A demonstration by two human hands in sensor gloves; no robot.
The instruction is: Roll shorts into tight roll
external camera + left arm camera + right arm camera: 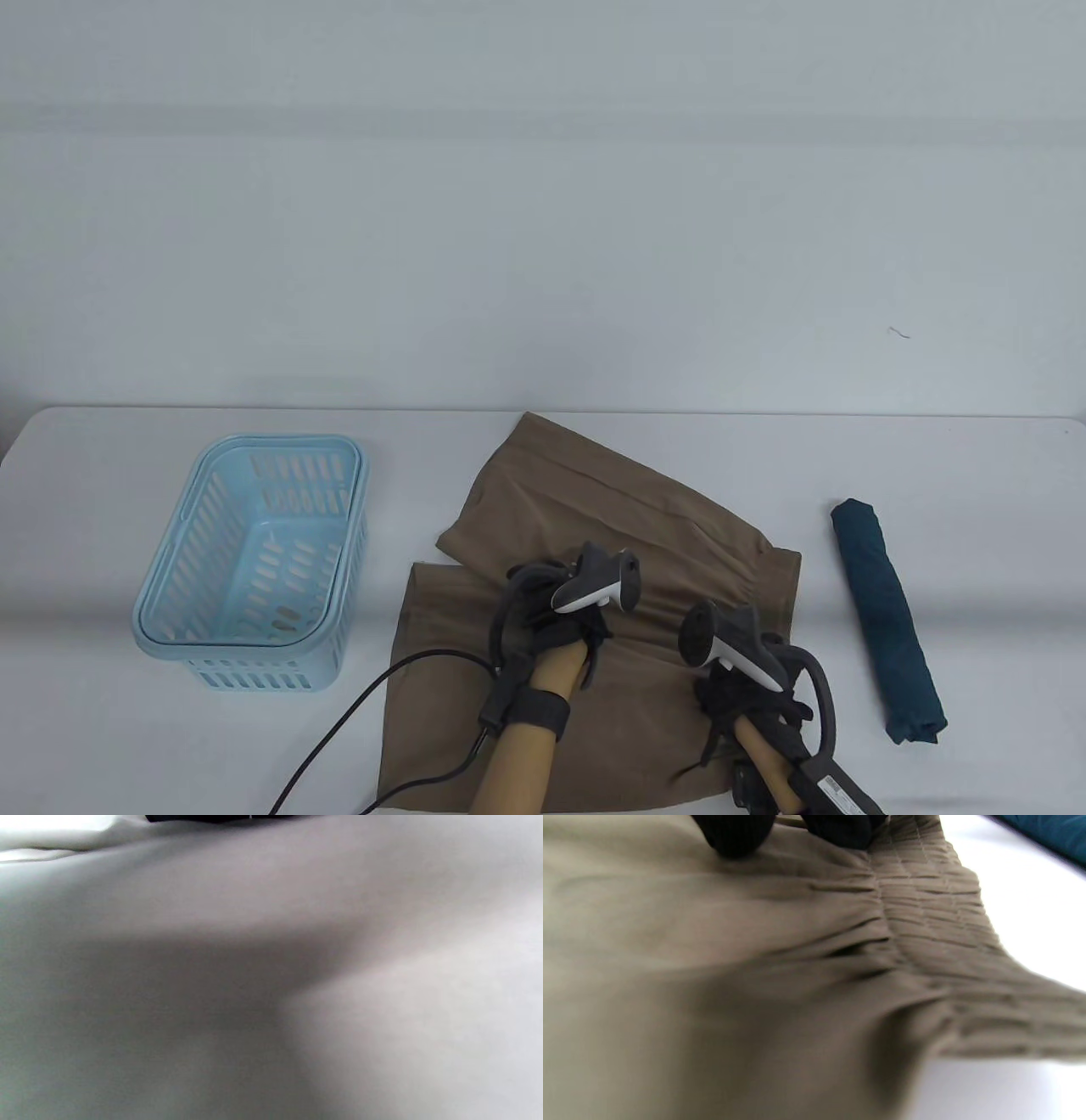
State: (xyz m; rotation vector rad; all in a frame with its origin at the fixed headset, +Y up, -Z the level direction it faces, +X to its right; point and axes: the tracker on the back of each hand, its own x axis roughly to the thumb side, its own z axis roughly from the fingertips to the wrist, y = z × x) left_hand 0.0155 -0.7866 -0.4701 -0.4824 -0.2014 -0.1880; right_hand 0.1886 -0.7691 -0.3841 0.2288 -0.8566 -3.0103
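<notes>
Brown shorts (594, 509) lie spread on the white table, one leg angled toward the far edge, the elastic waistband (933, 912) toward the right. My left hand (556, 615) rests on the middle of the shorts; its fingers are hidden under the tracker. The left wrist view shows only blurred cloth (271, 984) up close. My right hand (734, 679) rests on the shorts near the waistband. In the right wrist view two gloved fingertips (734, 832) touch the top of the cloth beside the waistband, with no fold between them.
A light blue slotted basket (280, 443) stands at the left. A dark teal rolled cloth (887, 620) lies to the right of the shorts, also in the right wrist view (1048, 832). A black cable (356, 705) runs from the left wrist to the front edge.
</notes>
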